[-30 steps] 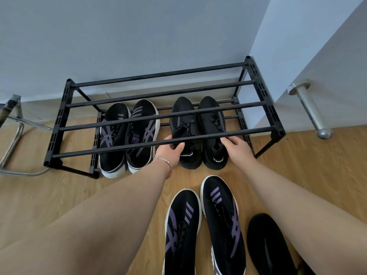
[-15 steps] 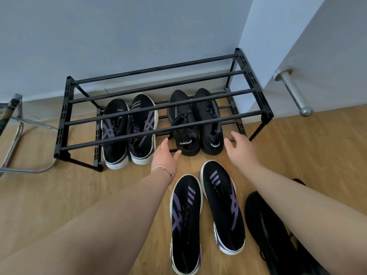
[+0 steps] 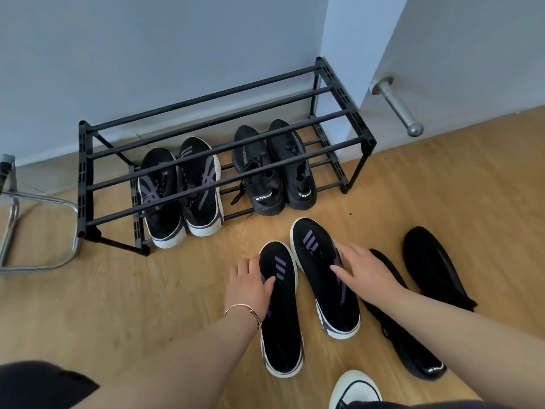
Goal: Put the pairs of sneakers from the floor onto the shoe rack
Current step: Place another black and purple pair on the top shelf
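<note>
Two purple-striped sneakers lie side by side on the wood floor (image 3: 88, 314) in front of the shoe rack (image 3: 224, 149). The left sneaker (image 3: 281, 314) is touched by the left hand (image 3: 249, 286), fingers spread, grip not clenched. The right sneaker (image 3: 321, 278) is covered by the right hand (image 3: 364, 271), also loose and flat. On the rack's lower tier a striped pair (image 3: 181, 191) and a black pair (image 3: 272, 169) are set. Black shoes (image 3: 427, 267) lie to the right.

White shoe (image 3: 355, 389) cut off below; perhaps a sneaker.
</note>
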Motion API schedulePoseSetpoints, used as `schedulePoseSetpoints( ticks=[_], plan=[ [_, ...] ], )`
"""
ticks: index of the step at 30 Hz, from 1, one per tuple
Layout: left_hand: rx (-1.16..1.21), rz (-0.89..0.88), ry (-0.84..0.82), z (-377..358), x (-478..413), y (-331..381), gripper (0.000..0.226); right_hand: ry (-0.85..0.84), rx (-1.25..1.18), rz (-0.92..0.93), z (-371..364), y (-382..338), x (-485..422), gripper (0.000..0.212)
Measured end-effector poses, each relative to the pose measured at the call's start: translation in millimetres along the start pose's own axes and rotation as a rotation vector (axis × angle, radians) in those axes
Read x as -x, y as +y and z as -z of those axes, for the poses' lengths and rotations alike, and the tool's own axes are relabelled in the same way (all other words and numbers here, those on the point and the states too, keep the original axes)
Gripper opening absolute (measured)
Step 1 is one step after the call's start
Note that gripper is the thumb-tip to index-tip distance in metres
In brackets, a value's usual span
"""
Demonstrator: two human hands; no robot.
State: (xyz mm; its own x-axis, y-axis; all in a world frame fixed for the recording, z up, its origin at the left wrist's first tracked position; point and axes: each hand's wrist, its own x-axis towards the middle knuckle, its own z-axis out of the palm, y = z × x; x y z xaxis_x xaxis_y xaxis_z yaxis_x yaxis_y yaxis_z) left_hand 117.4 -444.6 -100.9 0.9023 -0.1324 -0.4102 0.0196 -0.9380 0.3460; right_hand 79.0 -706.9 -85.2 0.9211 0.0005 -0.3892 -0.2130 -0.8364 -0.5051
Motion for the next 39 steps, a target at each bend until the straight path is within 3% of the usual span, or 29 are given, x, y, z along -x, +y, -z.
schedulePoseSetpoints(
  ticks=[3,7,12,16,22,39],
  plan=[
    [0.032,0.055,-0.072,-14,19,-10,0.063,-0.003,-0.034,-0.090,-14,8,21,0.061],
    [0.266,0.294,-0.147,-21,27,-13,0.062,-0.052,-0.202,-0.298,-24,13,34,0.076],
    [0.528,0.451,-0.241,-30,35,-20,0.065,-0.097,-0.377,-0.391,-34,17,41,0.070],
    [0.573,0.461,-0.299,-33,40,-24,0.062,-0.097,-0.422,-0.408,-35,17,35,0.066],
    [0.629,0.465,-0.338,-37,42,-27,0.059,-0.170,-0.440,-0.449,-42,15,34,0.036],
    [0.633,0.435,-0.221,-32,32,-43,0.046,-0.181,-0.702,-0.468,-46,2,37,0.022]
  ],
)
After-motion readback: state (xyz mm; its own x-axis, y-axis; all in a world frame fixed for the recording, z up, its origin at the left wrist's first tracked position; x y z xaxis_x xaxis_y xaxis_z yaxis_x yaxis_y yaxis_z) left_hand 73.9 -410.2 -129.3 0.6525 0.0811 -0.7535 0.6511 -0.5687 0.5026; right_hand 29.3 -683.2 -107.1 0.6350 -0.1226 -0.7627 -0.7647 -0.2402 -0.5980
